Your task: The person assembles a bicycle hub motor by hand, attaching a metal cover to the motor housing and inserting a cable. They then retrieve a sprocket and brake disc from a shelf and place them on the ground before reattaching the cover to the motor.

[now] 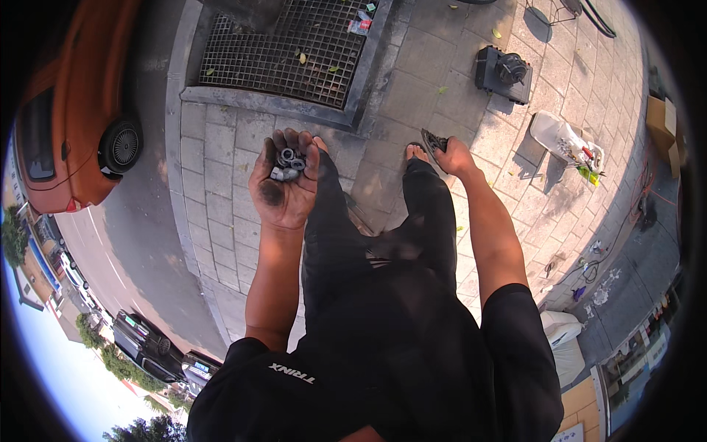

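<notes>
Cupping your left hand (282, 193) palm up in the head view, you cradle shiny grey metal nuts (289, 163), ring-shaped and heaped loosely in its hollow, the palm smudged black. Well apart, your right hand (455, 158) reaches forward, closed around a dark ridged piece (434, 141) near your foot (417, 152).

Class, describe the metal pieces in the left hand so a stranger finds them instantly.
Find the dark metal grating at the top of the picture. Just below it is the person's cupped left hand, palm up. On that palm lie several small grey metal pieces, some showing round holes, unlike the dark object in the right hand.
</notes>
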The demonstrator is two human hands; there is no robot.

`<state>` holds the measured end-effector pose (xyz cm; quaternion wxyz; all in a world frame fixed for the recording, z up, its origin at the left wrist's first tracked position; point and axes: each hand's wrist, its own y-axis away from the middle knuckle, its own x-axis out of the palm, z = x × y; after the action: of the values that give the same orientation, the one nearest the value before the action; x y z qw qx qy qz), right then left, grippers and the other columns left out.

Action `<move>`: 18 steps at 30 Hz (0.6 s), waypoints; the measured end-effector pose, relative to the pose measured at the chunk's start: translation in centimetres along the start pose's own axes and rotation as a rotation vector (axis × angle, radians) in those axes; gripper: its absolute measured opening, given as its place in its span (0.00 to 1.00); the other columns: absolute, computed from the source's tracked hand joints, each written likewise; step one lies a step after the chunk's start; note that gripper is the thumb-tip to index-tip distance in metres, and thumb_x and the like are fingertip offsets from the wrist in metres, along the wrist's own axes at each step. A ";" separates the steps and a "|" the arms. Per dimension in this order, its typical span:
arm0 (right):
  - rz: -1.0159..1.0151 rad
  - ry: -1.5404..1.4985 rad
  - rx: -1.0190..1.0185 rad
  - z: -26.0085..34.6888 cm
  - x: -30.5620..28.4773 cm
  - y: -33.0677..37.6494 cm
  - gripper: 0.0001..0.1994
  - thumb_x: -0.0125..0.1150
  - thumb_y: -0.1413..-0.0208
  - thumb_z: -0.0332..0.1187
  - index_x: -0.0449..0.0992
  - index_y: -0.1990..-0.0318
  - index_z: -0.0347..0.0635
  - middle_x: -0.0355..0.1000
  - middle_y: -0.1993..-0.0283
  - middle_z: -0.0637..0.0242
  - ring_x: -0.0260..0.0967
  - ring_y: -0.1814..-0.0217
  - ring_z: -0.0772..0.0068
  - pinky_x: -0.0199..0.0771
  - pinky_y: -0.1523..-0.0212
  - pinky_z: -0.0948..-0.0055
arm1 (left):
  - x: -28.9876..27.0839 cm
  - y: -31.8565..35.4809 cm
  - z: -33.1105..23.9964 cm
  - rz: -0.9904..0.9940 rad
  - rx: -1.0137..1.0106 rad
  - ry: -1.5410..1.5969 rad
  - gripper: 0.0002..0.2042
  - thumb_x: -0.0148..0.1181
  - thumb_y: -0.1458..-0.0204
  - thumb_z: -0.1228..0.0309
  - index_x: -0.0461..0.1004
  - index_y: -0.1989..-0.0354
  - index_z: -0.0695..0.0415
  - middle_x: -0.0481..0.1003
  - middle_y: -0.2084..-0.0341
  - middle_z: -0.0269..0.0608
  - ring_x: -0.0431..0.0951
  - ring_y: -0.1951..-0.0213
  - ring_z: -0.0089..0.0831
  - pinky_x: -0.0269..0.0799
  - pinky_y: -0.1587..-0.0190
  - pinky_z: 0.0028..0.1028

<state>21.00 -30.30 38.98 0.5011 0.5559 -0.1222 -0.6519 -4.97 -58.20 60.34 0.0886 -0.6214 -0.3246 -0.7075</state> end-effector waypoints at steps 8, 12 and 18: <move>0.068 0.074 -0.006 1.3 16.5 -10.3 0.24 0.63 0.41 0.42 0.72 0.49 0.25 0.75 0.48 0.32 0.74 0.43 0.33 0.76 0.42 0.49 | -12.0 -0.4 -6.7 -0.154 0.038 0.001 0.17 0.45 0.27 0.67 0.77 0.43 0.64 0.79 0.44 0.50 0.73 0.34 0.46 0.68 0.28 0.45; 0.093 0.180 -0.093 1.6 22.4 -16.7 0.25 0.65 0.42 0.37 0.69 0.44 0.26 0.68 0.37 0.34 0.73 0.39 0.39 0.77 0.41 0.50 | -19.7 -1.7 -9.2 -0.217 0.086 -0.046 0.17 0.44 0.27 0.67 0.78 0.44 0.64 0.78 0.42 0.49 0.72 0.33 0.45 0.67 0.27 0.45; -0.190 0.811 -0.419 -5.3 31.2 -23.1 0.29 0.68 0.46 0.34 0.69 0.38 0.34 0.62 0.29 0.46 0.68 0.32 0.46 0.78 0.43 0.51 | -26.5 -8.8 -10.3 0.028 0.051 -0.092 0.15 0.51 0.33 0.77 0.73 0.41 0.73 0.75 0.42 0.55 0.70 0.33 0.46 0.66 0.25 0.40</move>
<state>17.30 -42.04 1.79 0.5479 0.6614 0.2696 -0.4355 -12.45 -64.57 32.24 0.0992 -0.6554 -0.3376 -0.6683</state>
